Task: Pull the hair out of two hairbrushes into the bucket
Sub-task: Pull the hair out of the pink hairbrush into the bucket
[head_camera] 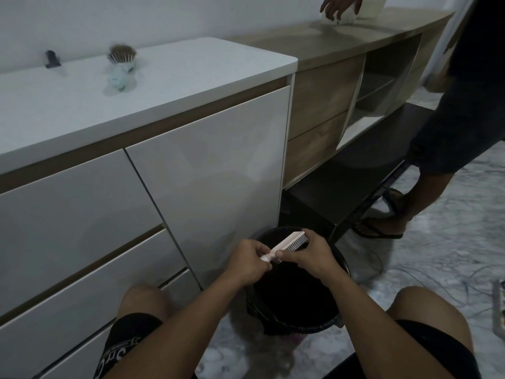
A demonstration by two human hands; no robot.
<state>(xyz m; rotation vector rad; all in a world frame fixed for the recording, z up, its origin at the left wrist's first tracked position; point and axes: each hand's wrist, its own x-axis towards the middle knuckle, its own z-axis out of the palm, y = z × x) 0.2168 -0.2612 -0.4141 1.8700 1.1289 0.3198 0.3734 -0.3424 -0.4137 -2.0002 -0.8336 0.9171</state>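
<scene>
Head view: left hand (250,259) clamping pink hairbrush (284,244) handle over black bucket (338,322), so pulled hair drops in. Right hand (308,255) fingers pinching at bristles. Second hairbrush (122,56) waiting on white counter (191,77), hair-clogged.

1. The bucket (297,285) sits on the floor (437,255), in front of the cabinet (136,187).
2. One hairbrush (287,243) is over the bucket.
3. Another hairbrush (121,65) lies on the tabletop (191,67), up to the left.

A white glossy cabinet (191,165) with drawers is standing beside a wooden shelving unit (341,86). A second person in dark shorts (459,119) is standing on the marbled floor (437,255).
</scene>
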